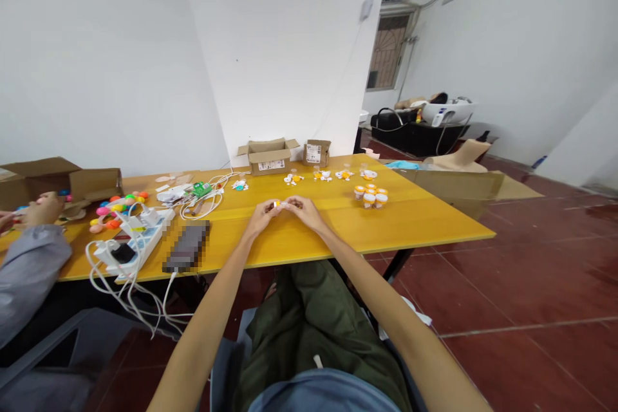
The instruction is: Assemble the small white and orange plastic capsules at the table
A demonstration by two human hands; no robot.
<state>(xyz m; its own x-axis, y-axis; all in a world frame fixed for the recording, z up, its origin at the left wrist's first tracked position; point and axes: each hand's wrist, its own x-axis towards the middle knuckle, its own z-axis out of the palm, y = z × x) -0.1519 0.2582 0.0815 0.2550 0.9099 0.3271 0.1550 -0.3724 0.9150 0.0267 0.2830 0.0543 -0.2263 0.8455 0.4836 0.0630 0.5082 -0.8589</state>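
Over the front part of the yellow table, my left hand [262,215] pinches a small orange-and-white piece [277,204], too small to name exactly. My right hand [305,212] meets it from the other side, its fingertips closed around the pale end of the same piece. Beyond my hands lie small piles of orange and white parts [293,178], with more orange and white parts [344,174] farther right. A teal and white pile [240,185] sits behind my left hand. To the right stands a cluster of small clear cups with orange and white lids [369,196].
Two cardboard boxes [269,158] stand against the wall. On the left are a power strip [140,241] with tangled white cables, a blurred dark phone-like device [187,246] and colourful balls [118,207]. A co-worker's hand [42,209] works beside an open carton [96,185].
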